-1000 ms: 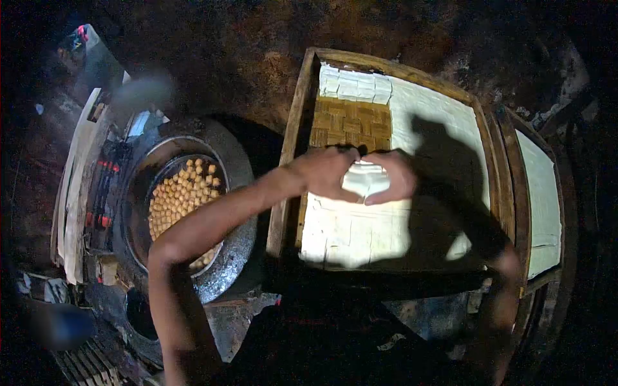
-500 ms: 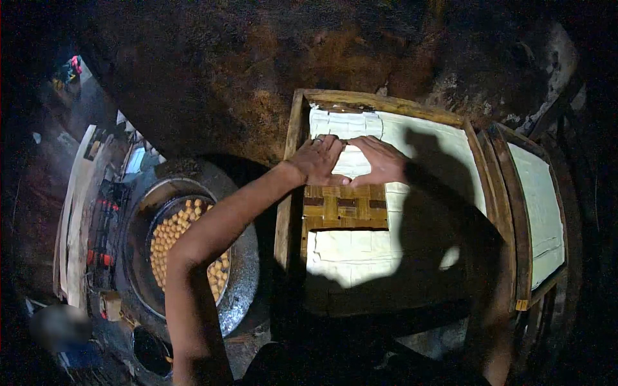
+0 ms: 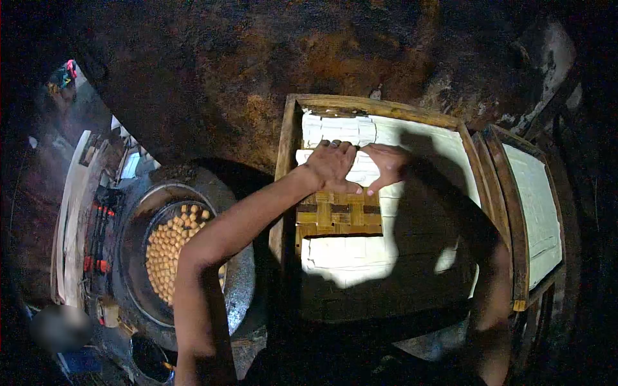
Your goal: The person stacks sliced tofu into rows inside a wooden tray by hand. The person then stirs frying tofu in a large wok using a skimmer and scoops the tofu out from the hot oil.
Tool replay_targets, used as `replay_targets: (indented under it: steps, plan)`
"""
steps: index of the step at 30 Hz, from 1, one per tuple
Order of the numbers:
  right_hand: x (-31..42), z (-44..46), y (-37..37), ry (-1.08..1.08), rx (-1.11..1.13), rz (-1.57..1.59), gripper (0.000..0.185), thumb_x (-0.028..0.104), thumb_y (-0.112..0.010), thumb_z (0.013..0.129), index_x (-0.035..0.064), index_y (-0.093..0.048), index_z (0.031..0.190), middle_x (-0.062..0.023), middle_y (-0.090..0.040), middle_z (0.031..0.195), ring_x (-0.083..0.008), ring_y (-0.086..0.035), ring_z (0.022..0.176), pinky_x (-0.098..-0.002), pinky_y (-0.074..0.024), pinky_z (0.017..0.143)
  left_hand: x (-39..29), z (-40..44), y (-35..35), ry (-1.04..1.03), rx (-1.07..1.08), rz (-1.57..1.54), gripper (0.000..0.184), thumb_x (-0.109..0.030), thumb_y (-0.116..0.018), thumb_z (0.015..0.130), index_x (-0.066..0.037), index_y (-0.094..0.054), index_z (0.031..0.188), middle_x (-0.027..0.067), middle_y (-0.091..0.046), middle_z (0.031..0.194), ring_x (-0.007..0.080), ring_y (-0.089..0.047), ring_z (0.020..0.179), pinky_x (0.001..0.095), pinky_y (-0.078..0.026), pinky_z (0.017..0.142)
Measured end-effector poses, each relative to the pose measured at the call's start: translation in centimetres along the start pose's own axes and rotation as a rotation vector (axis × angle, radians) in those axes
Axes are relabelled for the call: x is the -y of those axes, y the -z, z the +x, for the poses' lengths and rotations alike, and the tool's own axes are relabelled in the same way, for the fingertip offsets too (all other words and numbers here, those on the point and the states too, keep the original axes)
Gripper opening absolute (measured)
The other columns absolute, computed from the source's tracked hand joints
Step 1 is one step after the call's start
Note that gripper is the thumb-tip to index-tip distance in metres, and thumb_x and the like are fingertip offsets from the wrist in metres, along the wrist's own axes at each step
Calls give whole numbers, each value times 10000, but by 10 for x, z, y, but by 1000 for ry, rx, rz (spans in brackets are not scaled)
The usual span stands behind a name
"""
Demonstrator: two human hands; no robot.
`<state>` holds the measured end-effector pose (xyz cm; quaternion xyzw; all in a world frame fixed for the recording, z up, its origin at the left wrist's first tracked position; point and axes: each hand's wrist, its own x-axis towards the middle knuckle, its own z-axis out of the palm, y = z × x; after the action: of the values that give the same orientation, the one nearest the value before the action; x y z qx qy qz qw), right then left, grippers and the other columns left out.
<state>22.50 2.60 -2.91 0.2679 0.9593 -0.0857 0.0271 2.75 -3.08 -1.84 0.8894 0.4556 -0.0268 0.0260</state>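
Note:
My left hand [image 3: 333, 166] lies palm down on a cut strip of white tofu [image 3: 364, 172], fingers stretched out and pointing away from me. Opposite it, my right hand [image 3: 387, 164] rests at the strip's right side with its fingers extended. The two thumbs nearly meet at the near edge, and white tofu shows between the hands. The strip sits in a wooden-framed tray [image 3: 281, 151]. Just nearer to me, the tray's woven bamboo base [image 3: 335, 215] is bare. More scored tofu lies beyond the hands, to the right and nearer to me, partly in shadow.
At the left, a large wok [image 3: 241, 286] holds many browned cubes [image 3: 168, 248] in dark liquid. Glowing embers [image 3: 96, 264] and long wooden planks [image 3: 72, 225] are beyond it. A second framed tray of white tofu [image 3: 531, 206] stands at the right. A dark stained wall rises behind.
My left hand has shifted right, closer to my right hand, uncovering the strip's left end. The thumbs have come nearer together. The whole view has moved slightly.

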Motion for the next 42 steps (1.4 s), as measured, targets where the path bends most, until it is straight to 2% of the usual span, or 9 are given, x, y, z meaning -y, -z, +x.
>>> replay_targets:
  steps: [7, 13, 14, 18, 21, 25, 31, 33, 42]
  plan:
    - [-6, -4, 3, -21, -90, 293, 663, 335, -767, 554, -23, -513, 1051, -186, -602, 919, -300, -597, 859, -375, -464, 735, 21, 7, -21, -81, -90, -198, 720, -492, -629, 699, 73, -376, 1066, 257, -490, 1032, 375, -480, 1007, 431, -376, 878]
    - [18, 5, 4, -21, -97, 105, 829, 474, -750, 543, -32, -461, 1132, -225, -572, 998, -337, -556, 951, -383, -428, 834, 11, 0, -17, -103, -116, -106, 843, -617, -559, 697, 66, -326, 1133, 235, -439, 1073, 363, -437, 1049, 451, -347, 894]
    - [21, 2, 13, -62, 64, 112, 889, 540, -698, 575, -41, -397, 1177, -221, -507, 1119, -337, -497, 1034, -413, -391, 887, 12, -5, -12, -98, -117, -103, 843, -617, -559, 697, 66, -326, 1133, 235, -439, 1073, 363, -437, 1049, 451, -347, 894]
    - [27, -6, 16, -17, -89, -234, 1076, 678, -620, 555, -80, -304, 1250, -208, -400, 1225, -330, -385, 1106, -422, -326, 938, 32, -40, 9, 23, -80, -17, 966, -671, -538, 674, 20, -241, 1281, 220, -371, 1234, 346, -364, 1160, 463, -260, 973]
    - [50, 12, 27, 83, -198, -67, 1019, 571, -679, 571, -74, -300, 1263, -202, -400, 1226, -311, -369, 1126, -392, -296, 961, 48, -58, 9, 168, -14, 140, 972, -703, -502, 671, -1, -272, 1303, 183, -342, 1307, 323, -321, 1213, 457, -203, 1008]
    - [76, 44, 27, -8, -19, -33, 988, 521, -697, 571, -92, -314, 1243, -216, -430, 1185, -314, -371, 1117, -380, -304, 949, 46, -52, 25, 166, 245, 255, 914, -709, -474, 680, -32, -353, 1282, 145, -389, 1297, 295, -315, 1228, 456, -170, 1019]
    - [71, 56, 4, -86, 51, 111, 972, 509, -718, 583, -102, -319, 1224, -272, -409, 1199, -362, -385, 1149, -405, -328, 969, 42, -51, 11, 96, 190, 212, 816, -636, -539, 690, -16, -410, 1204, 137, -509, 1158, 255, -438, 1144, 458, -269, 968]
    - [66, 57, -2, -80, -39, 152, 937, 470, -718, 591, -102, -323, 1220, -271, -418, 1201, -346, -400, 1146, -396, -333, 964, 46, -44, -6, 89, 76, 201, 822, -648, -501, 695, 27, -423, 1157, 191, -524, 1087, 325, -575, 916, 457, -399, 884]
    - [52, 53, -2, -98, -167, 355, 816, 358, -729, 579, -56, -403, 1202, -263, -472, 1162, -352, -459, 1095, -391, -373, 927, 65, -46, -26, 42, 27, 203, 799, -581, -506, 732, 56, -374, 1195, 208, -509, 1141, 329, -524, 1015, 466, -407, 865]
